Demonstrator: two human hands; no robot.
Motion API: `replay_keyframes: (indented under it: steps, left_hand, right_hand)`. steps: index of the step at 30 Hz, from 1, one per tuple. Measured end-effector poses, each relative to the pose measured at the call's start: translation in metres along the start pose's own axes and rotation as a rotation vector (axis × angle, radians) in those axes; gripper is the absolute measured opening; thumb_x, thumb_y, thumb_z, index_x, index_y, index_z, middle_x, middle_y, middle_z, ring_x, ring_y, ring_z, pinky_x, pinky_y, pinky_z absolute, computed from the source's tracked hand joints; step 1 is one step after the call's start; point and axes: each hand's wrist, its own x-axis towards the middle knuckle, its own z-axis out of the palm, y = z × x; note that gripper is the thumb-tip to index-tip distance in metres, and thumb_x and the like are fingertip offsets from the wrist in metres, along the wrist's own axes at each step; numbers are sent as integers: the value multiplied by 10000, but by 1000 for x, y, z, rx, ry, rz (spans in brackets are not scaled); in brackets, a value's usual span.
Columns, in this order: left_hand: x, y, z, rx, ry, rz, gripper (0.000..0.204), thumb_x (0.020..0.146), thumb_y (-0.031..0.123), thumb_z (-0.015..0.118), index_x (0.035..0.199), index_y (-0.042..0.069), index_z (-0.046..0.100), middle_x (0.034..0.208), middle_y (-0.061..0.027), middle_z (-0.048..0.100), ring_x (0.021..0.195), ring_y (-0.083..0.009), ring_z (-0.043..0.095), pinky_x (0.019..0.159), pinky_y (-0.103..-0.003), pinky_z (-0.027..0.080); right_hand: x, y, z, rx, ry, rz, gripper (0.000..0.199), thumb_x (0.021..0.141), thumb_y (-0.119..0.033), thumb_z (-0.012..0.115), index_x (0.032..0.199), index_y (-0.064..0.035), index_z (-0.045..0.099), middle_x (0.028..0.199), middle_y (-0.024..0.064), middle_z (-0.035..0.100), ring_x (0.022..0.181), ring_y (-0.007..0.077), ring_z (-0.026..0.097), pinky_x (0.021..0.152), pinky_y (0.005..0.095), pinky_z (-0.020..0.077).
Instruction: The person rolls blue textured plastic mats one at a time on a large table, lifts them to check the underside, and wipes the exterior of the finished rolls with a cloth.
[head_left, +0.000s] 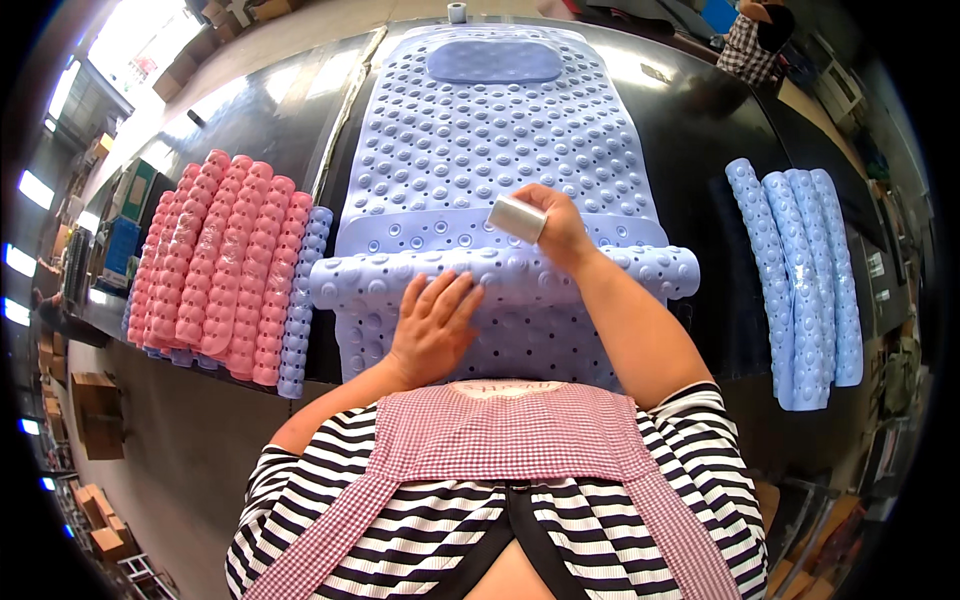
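A light-blue rolled bath mat (630, 272) with round bumps lies crosswise in front of me. My left hand (436, 325) rests on its near side, fingers stretched out and slightly apart, holding nothing. Just above the roll, my right hand (563, 225) is closed around a small whitish roll (517, 217) that looks like clear tape. Beyond stretches a flat light-blue bumpy mat (500, 150) with a smooth oval patch (495, 62) at its far end. Blue mat material also hangs below the roll towards my apron.
Several rolled pink mats (232, 270) lie at the left, a blue roll (305, 300) beside them. More blue rolls (800, 285) lie at the right edge of the black table (700, 190). A small white roll (457, 12) stands at the far edge. Another person (752, 45) is at the far right.
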Motion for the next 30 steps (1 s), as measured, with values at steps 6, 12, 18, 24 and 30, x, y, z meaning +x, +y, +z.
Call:
replay_keyframes:
  steps: [6, 12, 18, 24, 30]
  left_hand:
    - [51, -40, 24, 117, -145, -118, 928, 686, 341, 895, 1462, 63, 470, 1521, -162, 468, 1450, -332, 406, 1185, -561, 305]
    - [162, -121, 19, -153, -689, -217, 971, 597, 346, 941, 1431, 51, 540, 1369, -177, 576, 1291, -359, 558, 1084, -427, 470]
    - [200, -176, 33, -452, -474, -205, 559, 748, 273, 845, 1246, 76, 683, 1265, -147, 642, 1203, -346, 616, 1034, -416, 505]
    - [175, -149, 81, -171, 164, -254, 161, 903, 103, 634, 1034, 103, 727, 1181, -123, 709, 1126, -357, 640, 1026, -479, 461]
    - [180, -187, 90, 101, -67, -36, 924, 768, 320, 846, 1573, 216, 404, 1590, -121, 411, 1458, -338, 385, 1213, -503, 288]
  right_hand:
    - [19, -29, 5, -213, -25, -131, 123, 900, -106, 725, 999, -46, 767, 857, 4, 736, 745, 44, 621, 659, 249, 509]
    - [-28, -13, 15, -723, -58, -625, 324, 817, -167, 794, 1128, -78, 769, 1181, 137, 759, 1191, 282, 699, 1066, 439, 502]
    - [46, 10, 3, -823, 59, -653, 333, 852, -124, 741, 1181, -84, 767, 1243, 134, 737, 1280, 277, 629, 1107, 444, 456]
    - [152, 14, -39, -341, 76, -177, 217, 978, -164, 622, 1079, -64, 785, 910, -31, 714, 814, 46, 600, 717, 225, 473]
    - [236, 33, -69, -278, 96, -175, 234, 1009, -192, 615, 1028, -34, 787, 879, -10, 715, 784, 47, 612, 697, 228, 470]
